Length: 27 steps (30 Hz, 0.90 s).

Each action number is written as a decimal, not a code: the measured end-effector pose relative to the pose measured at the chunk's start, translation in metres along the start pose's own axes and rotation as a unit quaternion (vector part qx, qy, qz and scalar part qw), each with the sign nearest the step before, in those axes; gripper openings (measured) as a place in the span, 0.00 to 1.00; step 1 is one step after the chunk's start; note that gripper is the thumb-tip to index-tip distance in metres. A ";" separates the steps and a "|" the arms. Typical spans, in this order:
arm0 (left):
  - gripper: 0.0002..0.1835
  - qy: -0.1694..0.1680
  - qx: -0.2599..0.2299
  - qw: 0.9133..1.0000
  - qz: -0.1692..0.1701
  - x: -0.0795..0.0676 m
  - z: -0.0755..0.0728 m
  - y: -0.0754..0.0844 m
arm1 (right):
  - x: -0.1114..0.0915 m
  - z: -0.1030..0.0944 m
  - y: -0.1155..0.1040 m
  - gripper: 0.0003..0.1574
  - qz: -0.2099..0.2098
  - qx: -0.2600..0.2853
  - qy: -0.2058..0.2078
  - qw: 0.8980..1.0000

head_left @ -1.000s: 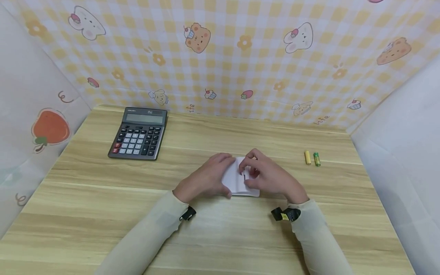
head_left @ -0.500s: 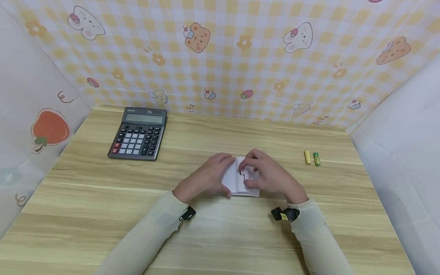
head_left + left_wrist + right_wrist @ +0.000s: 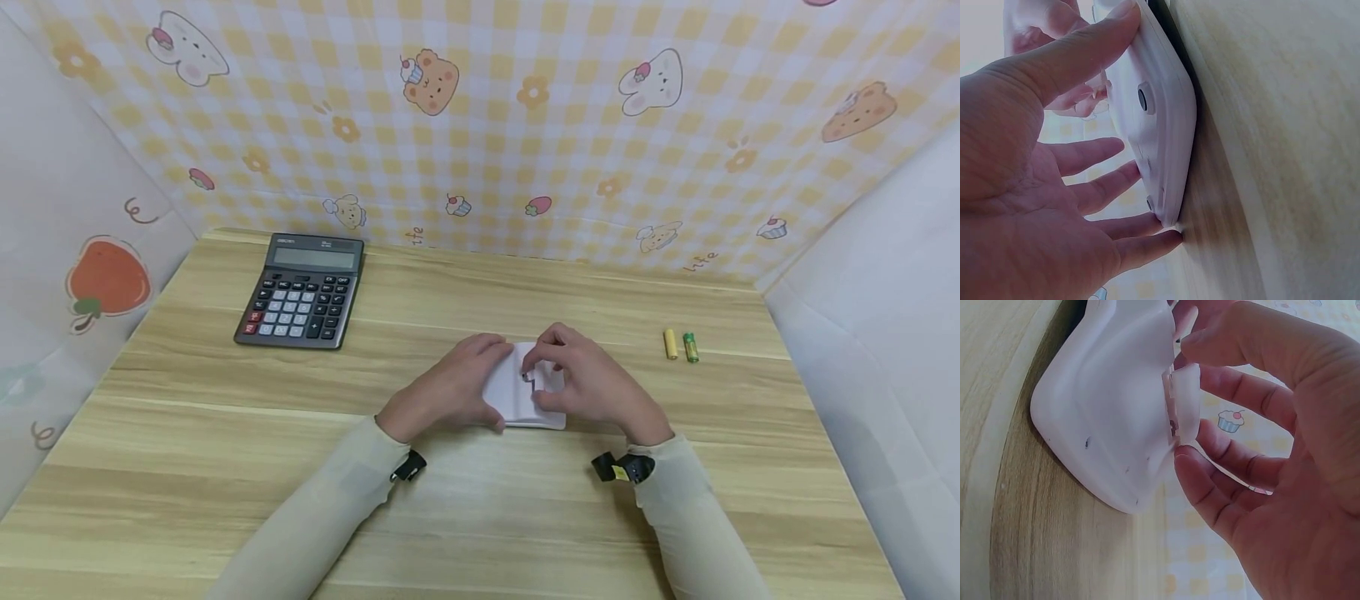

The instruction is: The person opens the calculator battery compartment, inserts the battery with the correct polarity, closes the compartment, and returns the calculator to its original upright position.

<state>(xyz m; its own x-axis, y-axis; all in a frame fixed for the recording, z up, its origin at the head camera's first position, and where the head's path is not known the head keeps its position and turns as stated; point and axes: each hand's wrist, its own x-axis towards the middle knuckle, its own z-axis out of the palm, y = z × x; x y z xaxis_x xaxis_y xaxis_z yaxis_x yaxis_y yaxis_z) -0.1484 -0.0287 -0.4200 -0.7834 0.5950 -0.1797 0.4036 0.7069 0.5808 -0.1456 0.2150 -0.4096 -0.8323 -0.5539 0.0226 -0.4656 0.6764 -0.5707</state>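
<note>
A small, pale white plastic device (image 3: 504,396) lies on the wooden table between both hands, its underside with round dark feet facing up in the left wrist view. My left hand (image 3: 453,385) holds it across the left part, thumb on the near edge and fingertips at the far edge. Over its right half is my right hand (image 3: 592,383). In the right wrist view, the thumb and a fingertip pinch a small white cover (image 3: 1188,403) at its two ends. The cover stands tilted up beside a slot in the device, where something dark and metallic shows.
A dark grey calculator (image 3: 298,292) lies at the back left of the table (image 3: 480,517). To the right are two small batteries, a yellow one (image 3: 671,344) and a green one (image 3: 691,347). A checked cloth (image 3: 480,150) hangs behind, with pale cloth at both sides.
The right fingertips and the small cover have shifted only slightly over the device. The left hand, the device, the batteries and the calculator stay in place.
</note>
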 end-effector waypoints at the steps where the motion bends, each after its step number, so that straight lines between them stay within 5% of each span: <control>1: 0.61 0.000 0.000 1.000 0.000 0.000 0.000 0.000 | 0.000 0.000 0.000 0.20 -0.001 0.002 0.000 1.000; 27: 0.58 0.002 -0.006 1.000 0.004 -0.002 -0.001 0.000 | -0.004 -0.008 0.006 0.20 -0.006 0.004 -0.008 1.000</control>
<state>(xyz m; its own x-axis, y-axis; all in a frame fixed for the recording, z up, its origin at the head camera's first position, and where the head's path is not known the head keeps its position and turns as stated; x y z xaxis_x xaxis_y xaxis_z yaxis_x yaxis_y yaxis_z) -0.1472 -0.0300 -0.4188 -0.7821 0.5987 -0.1728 0.4037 0.6981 0.5913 -0.1474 0.2253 -0.4071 -0.8222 -0.5690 0.0162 -0.4722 0.6659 -0.5776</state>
